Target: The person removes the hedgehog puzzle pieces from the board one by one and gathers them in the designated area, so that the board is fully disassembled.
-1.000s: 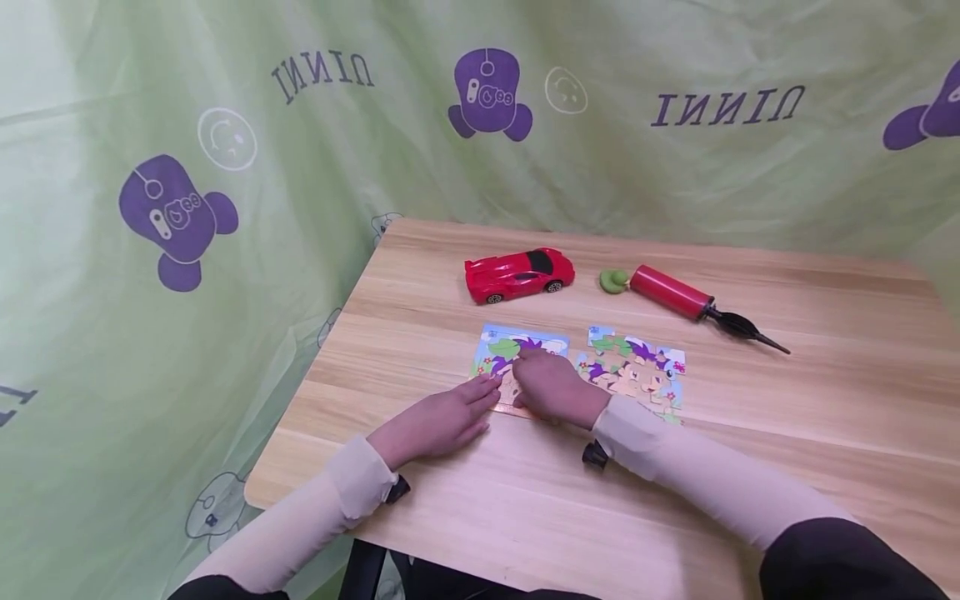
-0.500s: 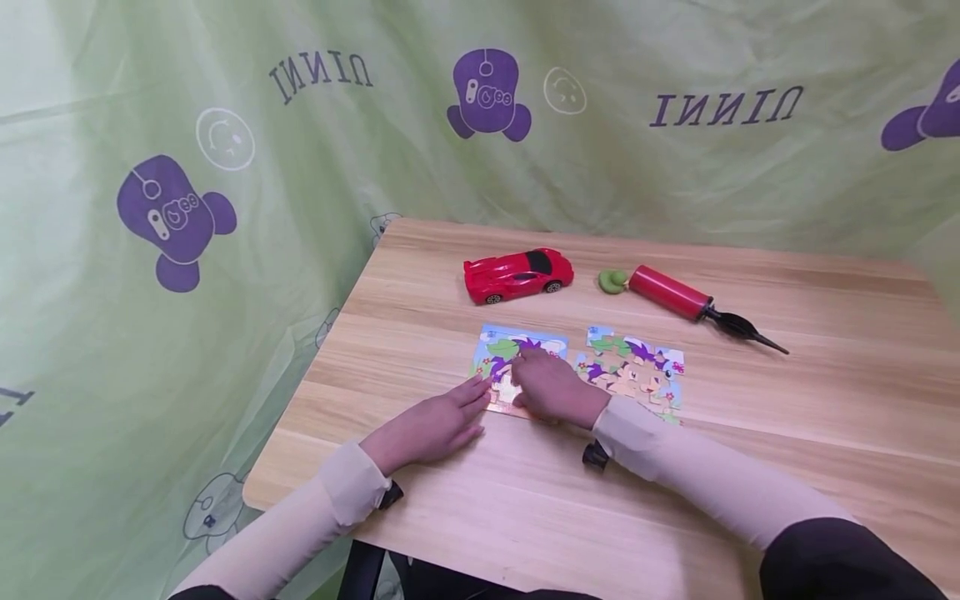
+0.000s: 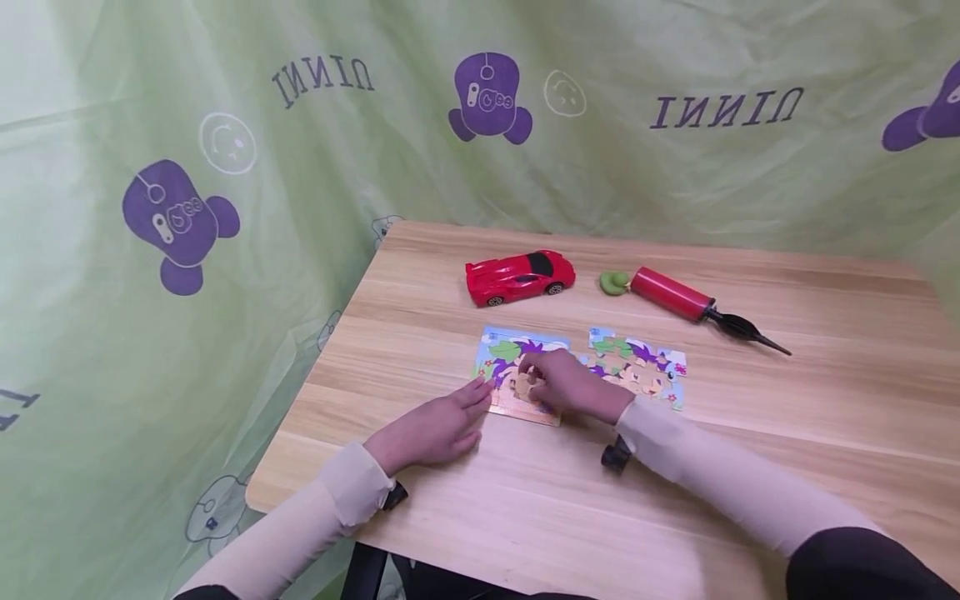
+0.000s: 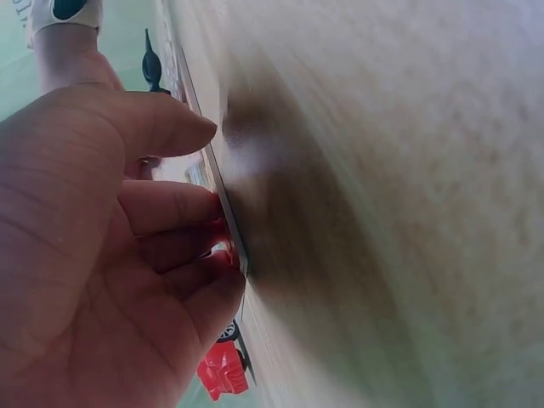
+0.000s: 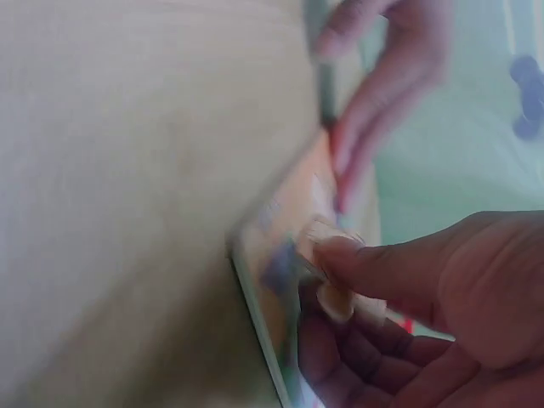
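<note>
A jigsaw puzzle board (image 3: pixel 501 407) with a cartoon picture lies flat on the table, partly covered by my hands. My left hand (image 3: pixel 432 430) rests its fairly straight fingertips on the board's left edge; the left wrist view shows those fingers (image 4: pixel 191 293) at the edge. Over the board's right half, my right hand (image 3: pixel 572 383) pinches a tan puzzle piece (image 5: pixel 319 231) between thumb and curled fingers. The piece is tilted just above the board or touching it; I cannot tell which. Right of the board, loose puzzle pieces (image 3: pixel 643 379) lie grouped together, partly behind my right hand.
A red toy car (image 3: pixel 519 277) stands behind the board. To its right lie a green curled object (image 3: pixel 613 283) and a red hand pump (image 3: pixel 672 294) with a black nozzle. The wooden table (image 3: pixel 600 525) meets a green curtain (image 3: pixel 315 167) at the back and left.
My right hand has shifted slightly right, and the tan piece now shows between its fingertips. More of the board's picture is visible. The left hand has barely moved.
</note>
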A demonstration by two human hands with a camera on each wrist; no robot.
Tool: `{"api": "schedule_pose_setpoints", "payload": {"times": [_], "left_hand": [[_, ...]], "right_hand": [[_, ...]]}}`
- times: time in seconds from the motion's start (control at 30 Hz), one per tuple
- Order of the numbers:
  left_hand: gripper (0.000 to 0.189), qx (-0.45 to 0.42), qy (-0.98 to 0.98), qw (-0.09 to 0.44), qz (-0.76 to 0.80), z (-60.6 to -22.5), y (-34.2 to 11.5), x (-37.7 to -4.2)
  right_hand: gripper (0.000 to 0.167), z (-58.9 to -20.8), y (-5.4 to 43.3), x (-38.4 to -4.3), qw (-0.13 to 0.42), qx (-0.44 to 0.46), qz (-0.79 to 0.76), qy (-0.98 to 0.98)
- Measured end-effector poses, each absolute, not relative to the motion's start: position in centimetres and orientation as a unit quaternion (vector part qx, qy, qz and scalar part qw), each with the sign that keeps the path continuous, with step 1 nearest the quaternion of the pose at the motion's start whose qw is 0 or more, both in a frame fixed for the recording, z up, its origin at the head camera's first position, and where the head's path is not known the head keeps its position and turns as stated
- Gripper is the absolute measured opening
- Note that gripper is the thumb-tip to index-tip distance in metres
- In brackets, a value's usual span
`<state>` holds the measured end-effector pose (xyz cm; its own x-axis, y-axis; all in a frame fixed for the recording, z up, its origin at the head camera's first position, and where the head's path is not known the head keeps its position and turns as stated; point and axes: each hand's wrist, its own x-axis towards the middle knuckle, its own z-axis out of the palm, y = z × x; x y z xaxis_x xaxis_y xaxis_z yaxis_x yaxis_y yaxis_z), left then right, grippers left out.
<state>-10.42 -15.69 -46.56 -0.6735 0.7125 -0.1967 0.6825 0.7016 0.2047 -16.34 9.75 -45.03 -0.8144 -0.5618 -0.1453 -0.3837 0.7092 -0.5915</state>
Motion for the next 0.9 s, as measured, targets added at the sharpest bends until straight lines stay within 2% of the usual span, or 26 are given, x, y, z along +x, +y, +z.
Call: {"api": "schedule_pose_setpoints", "payload": {"times": [0.2,0.4,0.67,0.9], "left_hand": [[0.059,0.384,0.913,0.132,0.047,-46.8,-15.3,-10.6],[0.06,0.381,0.914,0.136,0.046,-46.8,-15.4,-10.8],[0.065,0.379,0.912,0.147,0.057,-46.4,-15.3,-11.2],[0.066,0.379,0.912,0.146,0.062,-46.5,-15.3,-11.0]], "right_hand": [[0.028,-43.3,15.2,-16.9,0.15,-0.257,-0.29,0.91],[0.019,-42.9,19.6,-15.8,0.142,-0.249,-0.273,0.918],[0.011,-43.8,21.4,-13.9,0.183,-0.229,-0.302,0.907],[0.012,-44.2,21.6,-13.4,0.185,-0.229,-0.275,0.915]]}}
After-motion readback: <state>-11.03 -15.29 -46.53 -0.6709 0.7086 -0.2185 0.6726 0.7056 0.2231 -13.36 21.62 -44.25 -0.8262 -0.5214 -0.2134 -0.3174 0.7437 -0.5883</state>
